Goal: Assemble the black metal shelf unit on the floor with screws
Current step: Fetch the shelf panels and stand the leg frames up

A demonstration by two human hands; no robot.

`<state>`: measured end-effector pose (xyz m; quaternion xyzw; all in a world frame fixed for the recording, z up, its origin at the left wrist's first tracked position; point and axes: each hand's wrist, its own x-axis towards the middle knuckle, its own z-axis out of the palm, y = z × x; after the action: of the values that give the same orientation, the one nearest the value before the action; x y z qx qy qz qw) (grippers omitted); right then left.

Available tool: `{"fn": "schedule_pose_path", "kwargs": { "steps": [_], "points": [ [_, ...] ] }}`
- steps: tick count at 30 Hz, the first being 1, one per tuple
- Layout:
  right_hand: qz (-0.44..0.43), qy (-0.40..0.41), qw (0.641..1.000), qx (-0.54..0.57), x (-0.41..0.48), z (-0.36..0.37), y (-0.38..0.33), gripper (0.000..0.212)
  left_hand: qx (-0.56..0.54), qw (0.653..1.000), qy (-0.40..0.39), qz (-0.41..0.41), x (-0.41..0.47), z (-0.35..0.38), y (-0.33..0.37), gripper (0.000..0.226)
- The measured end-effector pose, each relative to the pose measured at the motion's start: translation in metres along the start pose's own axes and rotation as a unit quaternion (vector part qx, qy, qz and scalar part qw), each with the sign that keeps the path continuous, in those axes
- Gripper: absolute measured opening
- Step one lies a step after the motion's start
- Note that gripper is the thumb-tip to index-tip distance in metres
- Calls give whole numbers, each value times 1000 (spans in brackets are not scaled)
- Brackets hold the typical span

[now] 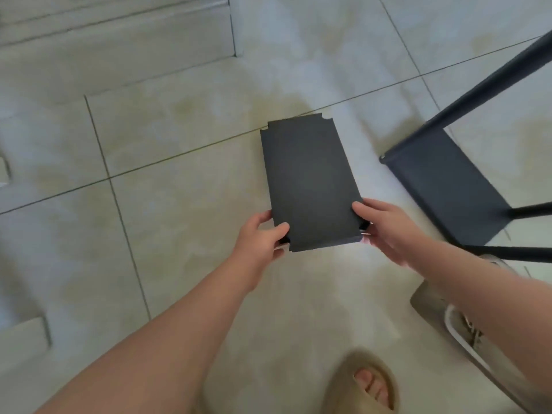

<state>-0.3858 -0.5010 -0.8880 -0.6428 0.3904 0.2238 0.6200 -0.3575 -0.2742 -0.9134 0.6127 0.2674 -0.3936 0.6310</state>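
Panels, count two, both black and matt. Panel one (307, 180) is in the middle of the view, long axis running near to far; all four corners are notched. Whether its far end touches the floor (179, 144) cannot be told.

Hands, count two, both gripping panel one. The left hand (260, 237) holds the near-left corner, thumb on the top face, fingers curled under the edge; the right hand (385, 231) holds the near-right corner, thumb on top, fingers beneath.

Panel two belongs to the frame (442, 186), which is to the right of panel one and apart from it. Poles (478, 91), count three, are joined to this frame; one runs from the frame's far-left corner toward the far right; two shorter lengths leave its near side and pass out of view at the right.

Sandal (352, 380), count one, tan, open-toed, on a foot at the near edge; a grey-and-white object (430, 297) lies near right, partly hidden by the right forearm, kind not determinable.

Surface: large pale glossy tiles with dark grout lines; a pale step (119, 34) stands at the far left.
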Motion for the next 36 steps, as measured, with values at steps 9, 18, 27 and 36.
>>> {"fn": "schedule_pose_path", "kwargs": {
  "steps": [9, 18, 27, 36],
  "points": [
    [-7, 59, 975, -212, -12, -51, 53, 19, 106, 994, 14, 10, -13, 63, -58, 49],
    [67, 102, 963, -240, -23, -90, 71, 29, 109, 993, 45, -22, -32, 137, -92, 53],
    [61, 97, 966, -234, -7, -112, 70, 27, 132, 989, 54, -35, -11, 168, -98, 37],
    [-20, 73, 939, -334, -65, -114, 34, 61, 228, 974, -5, 8, -69, 159, -58, 57]
  ]
}}
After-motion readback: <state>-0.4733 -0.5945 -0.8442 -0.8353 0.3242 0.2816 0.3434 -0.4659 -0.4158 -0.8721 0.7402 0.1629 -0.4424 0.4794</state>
